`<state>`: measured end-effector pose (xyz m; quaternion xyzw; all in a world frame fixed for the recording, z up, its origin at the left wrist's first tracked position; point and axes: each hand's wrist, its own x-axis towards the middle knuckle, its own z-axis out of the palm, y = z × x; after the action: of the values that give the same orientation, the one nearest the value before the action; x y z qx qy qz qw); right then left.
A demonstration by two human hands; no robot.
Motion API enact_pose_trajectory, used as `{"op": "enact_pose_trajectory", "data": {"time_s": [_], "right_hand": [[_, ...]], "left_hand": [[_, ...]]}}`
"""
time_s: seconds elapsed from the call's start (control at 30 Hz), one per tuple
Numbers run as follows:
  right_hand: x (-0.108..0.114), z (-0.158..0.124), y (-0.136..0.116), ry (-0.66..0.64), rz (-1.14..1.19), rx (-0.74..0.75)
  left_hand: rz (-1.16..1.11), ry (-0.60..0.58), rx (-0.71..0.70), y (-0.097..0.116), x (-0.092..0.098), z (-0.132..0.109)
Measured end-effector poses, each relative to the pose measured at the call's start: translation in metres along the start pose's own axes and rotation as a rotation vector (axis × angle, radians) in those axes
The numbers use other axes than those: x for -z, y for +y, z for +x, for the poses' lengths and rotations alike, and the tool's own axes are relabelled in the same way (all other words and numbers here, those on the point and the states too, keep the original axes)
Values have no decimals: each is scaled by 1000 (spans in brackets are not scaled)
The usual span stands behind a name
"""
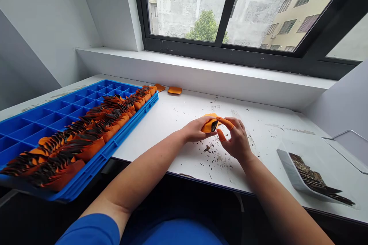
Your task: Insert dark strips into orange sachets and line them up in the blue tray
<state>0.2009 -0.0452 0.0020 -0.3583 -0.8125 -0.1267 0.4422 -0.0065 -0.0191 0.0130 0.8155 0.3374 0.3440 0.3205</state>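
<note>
My left hand [197, 129] is closed around a small orange pouch [207, 126] with a dark opening facing right. More orange material [211, 115] shows just behind it. On my right hand [236, 138], orange covers sit over the thumb and index finger. The two covered fingertips are apart, at the pouch's mouth; whether they press on it is hard to see. Dark brown flakes [214, 157] lie scattered on the white table [184, 111] beneath both hands.
At left, a blue divided tray [115, 149] holds rows of orange pouches [94, 147] with dark edges. Two flat orange pieces [174, 90] lie near the sill. At right stands a clear plastic container [290, 172] with thin dark brown pieces [312, 174], beside a bent wire [343, 151].
</note>
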Motion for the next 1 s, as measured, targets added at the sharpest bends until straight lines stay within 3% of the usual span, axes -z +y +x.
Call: {"op": "enact_pose_trajectory", "data": {"time_s": [0.3,0.5,0.57,0.73,0.83,1.0], "right_hand": [[2,-2,4,60,40,45],[1,-3,7,64,66,-18],[2,-2,6,59,81,-32],[6,0,-1,65,143,-50],[9,2,-4,82,193,-79],[11,3,-4,90,232,-98]], "left_hand": [[62,-43,-94,-1,-3,-1],[173,93,-173,3,5,4],[297,78,-174,13,11,6],[504,-128,16,59,28,13],[615,-181,29,83,35,18],[692,-200,-28,91,38,23]]}}
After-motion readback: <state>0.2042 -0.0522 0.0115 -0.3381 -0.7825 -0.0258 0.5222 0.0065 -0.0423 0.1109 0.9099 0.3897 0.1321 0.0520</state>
